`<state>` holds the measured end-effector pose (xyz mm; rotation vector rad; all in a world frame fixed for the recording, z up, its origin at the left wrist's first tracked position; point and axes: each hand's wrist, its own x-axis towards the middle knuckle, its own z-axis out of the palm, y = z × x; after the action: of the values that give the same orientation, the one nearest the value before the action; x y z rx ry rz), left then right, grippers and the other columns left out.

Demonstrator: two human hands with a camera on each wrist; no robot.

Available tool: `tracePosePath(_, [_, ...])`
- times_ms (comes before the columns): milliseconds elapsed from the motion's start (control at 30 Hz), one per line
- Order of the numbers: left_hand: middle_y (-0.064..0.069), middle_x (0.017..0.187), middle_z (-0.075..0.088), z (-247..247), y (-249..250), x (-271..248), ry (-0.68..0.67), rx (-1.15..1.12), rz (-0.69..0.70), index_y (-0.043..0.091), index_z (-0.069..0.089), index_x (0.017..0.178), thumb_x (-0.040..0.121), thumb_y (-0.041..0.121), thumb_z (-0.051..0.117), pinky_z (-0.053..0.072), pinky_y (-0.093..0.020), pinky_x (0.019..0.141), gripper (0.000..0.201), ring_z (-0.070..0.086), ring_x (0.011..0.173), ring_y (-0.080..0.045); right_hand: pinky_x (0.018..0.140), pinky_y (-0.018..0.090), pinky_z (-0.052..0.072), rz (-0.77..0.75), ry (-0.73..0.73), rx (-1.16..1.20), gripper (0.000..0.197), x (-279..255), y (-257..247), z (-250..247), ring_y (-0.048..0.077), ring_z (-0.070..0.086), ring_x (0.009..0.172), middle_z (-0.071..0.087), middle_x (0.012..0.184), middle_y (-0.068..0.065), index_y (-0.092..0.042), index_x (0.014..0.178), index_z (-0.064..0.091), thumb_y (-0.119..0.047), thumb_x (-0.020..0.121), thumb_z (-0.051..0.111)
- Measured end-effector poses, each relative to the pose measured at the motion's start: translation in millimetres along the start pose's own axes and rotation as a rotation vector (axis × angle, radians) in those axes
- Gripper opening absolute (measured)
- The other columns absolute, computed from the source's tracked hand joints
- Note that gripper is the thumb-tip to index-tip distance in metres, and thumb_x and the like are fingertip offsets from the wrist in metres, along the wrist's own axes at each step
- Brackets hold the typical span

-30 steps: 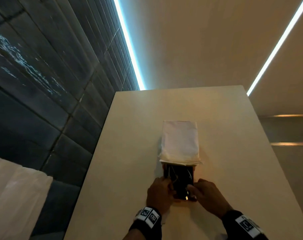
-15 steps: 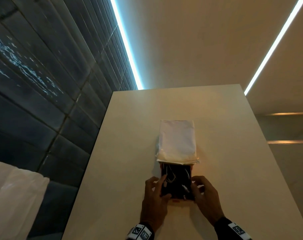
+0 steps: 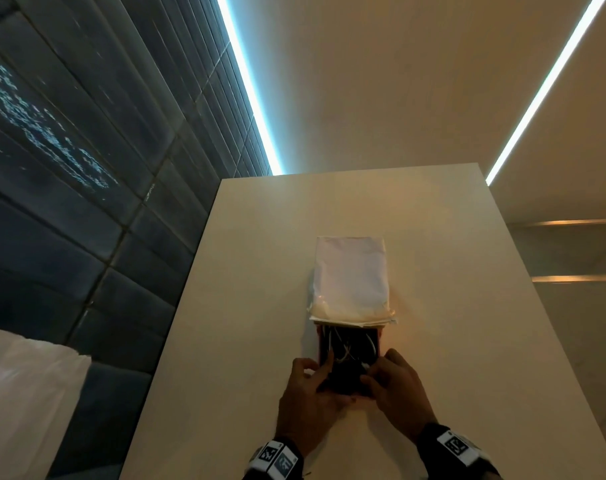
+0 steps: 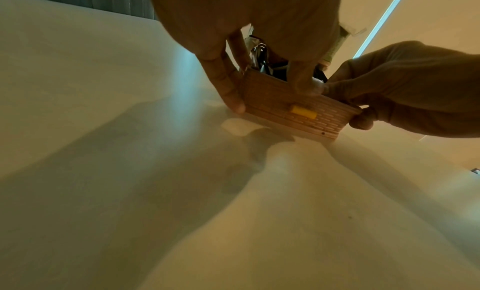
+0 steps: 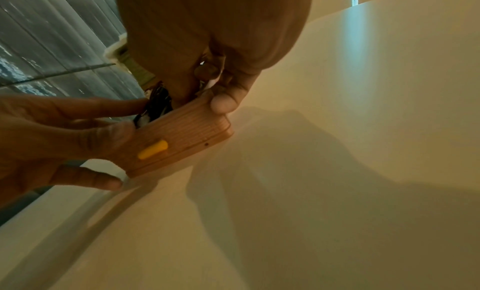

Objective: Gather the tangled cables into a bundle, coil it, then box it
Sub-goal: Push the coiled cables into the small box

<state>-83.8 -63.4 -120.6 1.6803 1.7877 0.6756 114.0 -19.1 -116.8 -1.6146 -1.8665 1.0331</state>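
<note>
A tan ribbed box [image 3: 320,344] with a yellow latch [image 4: 303,112] lies on the pale table [image 3: 260,271]. Its white lid [image 3: 351,275] is tilted back behind it. Black and white cables [image 3: 346,351] fill the box. My left hand [image 3: 320,367] grips the near left corner, thumb on the front wall [image 5: 187,128] and index finger stretched over the cables [image 5: 155,103]. At the near right corner my right hand [image 3: 372,370] has its thumb outside and its curled fingers inside on the cables. Most of the box's inside is hidden in the wrist views.
A dark padded wall [image 3: 86,202] runs along the table's left edge. Something white and cloth-like [image 3: 24,393] stands at the lower left. The table's right edge drops off beside a light strip [image 3: 537,98].
My hands, close together over the box's near end a second ago, have spread to its two near corners. The left index finger now reaches farther in over the cables.
</note>
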Motion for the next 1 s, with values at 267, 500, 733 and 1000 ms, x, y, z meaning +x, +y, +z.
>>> tracePosePath(267, [0.009, 0.107, 0.048, -6.4, 5.1, 29.6, 0.028, -0.110, -0.016, 0.032, 0.070, 0.110, 0.061, 0.063, 0.079, 0.054, -0.019, 0.073, 0.059, 0.062, 0.087, -0.004, 0.058, 0.014, 0.033, 0.072, 0.049, 0.039, 0.024, 25.1, -11.3, -4.5, 0.009, 0.048, 0.067, 0.044, 0.078, -0.011, -0.026, 0.068, 0.056, -0.013, 0.078, 0.073])
tracePosePath(500, [-0.004, 0.092, 0.061, -15.0, 8.0, 68.8, 0.093, -0.015, -0.008, 0.016, 0.077, 0.095, 0.078, 0.019, 0.070, 0.054, -0.031, 0.073, 0.019, 0.065, 0.081, -0.022, 0.068, 0.032, 0.043, 0.175, 0.156, 0.094, 0.015, 47.5, -17.0, -1.9, 0.029, 0.059, 0.084, 0.063, 0.092, 0.010, -0.011, 0.094, 0.070, -0.014, 0.079, 0.071])
tracePosePath(733, [-0.001, 0.103, 0.062, -14.9, 8.1, 68.0, 0.072, -0.147, 0.027, 0.014, 0.076, 0.100, 0.068, 0.016, 0.075, 0.055, -0.017, 0.073, 0.033, 0.066, 0.087, -0.015, 0.066, 0.032, 0.038, 0.357, 0.286, 0.272, 0.013, 54.4, -23.5, -3.3, 0.032, 0.059, 0.081, 0.064, 0.080, 0.012, -0.017, 0.066, 0.065, -0.015, 0.074, 0.076])
tracePosePath(1000, [0.006, 0.087, 0.069, -16.8, 2.8, 83.6, 0.130, -0.266, -0.133, 0.028, 0.053, 0.092, 0.065, 0.021, 0.086, 0.057, -0.026, 0.067, 0.044, 0.067, 0.078, -0.004, 0.058, 0.032, 0.044, 0.322, 0.208, 0.389, 0.035, 50.5, -12.1, -23.5, 0.023, 0.058, 0.075, 0.060, 0.084, 0.007, -0.010, 0.083, 0.047, -0.011, 0.073, 0.080])
